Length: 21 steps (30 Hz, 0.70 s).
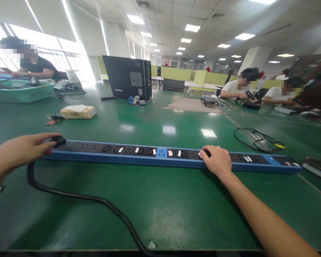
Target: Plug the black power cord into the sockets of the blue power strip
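Blue power strip [139,162] on green table [176,203], left fingers [46,146] pinching plug [60,141], right fingers [212,151] clasping it, lit office ceiling [166,18]

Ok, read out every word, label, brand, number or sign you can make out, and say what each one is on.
No text is legible.
White stickers on the blue and black power strip: too small to read.
Reddish sticker on the same strip: too small to read.
Large pale label on the black computer tower: too blurred to read.
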### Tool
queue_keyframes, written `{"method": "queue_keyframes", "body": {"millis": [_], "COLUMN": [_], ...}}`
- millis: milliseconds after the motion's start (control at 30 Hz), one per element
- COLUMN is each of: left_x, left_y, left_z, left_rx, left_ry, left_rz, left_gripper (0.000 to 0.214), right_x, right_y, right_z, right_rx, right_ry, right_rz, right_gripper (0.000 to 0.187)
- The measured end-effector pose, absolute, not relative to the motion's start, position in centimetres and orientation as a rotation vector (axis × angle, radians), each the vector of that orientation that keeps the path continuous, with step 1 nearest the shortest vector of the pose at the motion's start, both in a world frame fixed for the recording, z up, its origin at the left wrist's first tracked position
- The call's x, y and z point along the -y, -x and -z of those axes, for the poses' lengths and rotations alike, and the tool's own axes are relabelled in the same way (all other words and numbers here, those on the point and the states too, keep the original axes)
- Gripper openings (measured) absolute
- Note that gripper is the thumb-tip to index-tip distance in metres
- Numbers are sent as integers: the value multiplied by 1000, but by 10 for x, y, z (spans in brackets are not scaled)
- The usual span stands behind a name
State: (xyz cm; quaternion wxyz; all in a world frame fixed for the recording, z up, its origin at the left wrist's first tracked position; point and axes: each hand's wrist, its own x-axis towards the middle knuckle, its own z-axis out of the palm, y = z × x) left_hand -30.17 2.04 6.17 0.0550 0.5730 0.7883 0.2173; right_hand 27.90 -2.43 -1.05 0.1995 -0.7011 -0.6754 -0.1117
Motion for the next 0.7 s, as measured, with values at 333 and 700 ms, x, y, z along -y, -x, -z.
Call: {"method": "queue_keyframes", "body": {"millis": [333, 700], "left_x": [-16, -27], "left_y": [286, 291], "left_z": [-61, -66], "left_rx": [-2248, -2262], "left_ry": [-1787, -1841], "left_rz": [-390, -242], "left_gripper": [62, 59], "right_x": [25, 25], "right_y": [-279, -281], "right_z": [11, 11], "right_rx": [1908, 1916], "right_ry": [1972, 1935], "right_rz": [322, 318], "right_gripper": [34, 34]}}
